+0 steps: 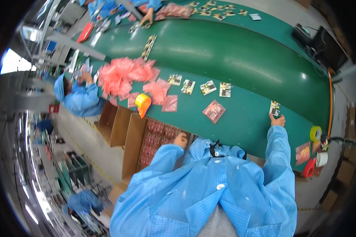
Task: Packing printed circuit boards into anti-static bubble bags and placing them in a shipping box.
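Observation:
My right hand pinches the near edge of a small circuit board at the right of the green table. My left hand is beside the table's front edge, at the rim of a cardboard box; its fingers are loosely bent and I see nothing in them. Inside that box lie several boards in pink bubble bags. A bagged circuit board lies in front of me, with several bare boards farther back.
Pink bubble bags are heaped at the left, beside an orange tape dispenser. Yellow tape and a red tape dispenser are at the right end. A green conveyor belt carries boards. Co-workers in blue work at the left and far side.

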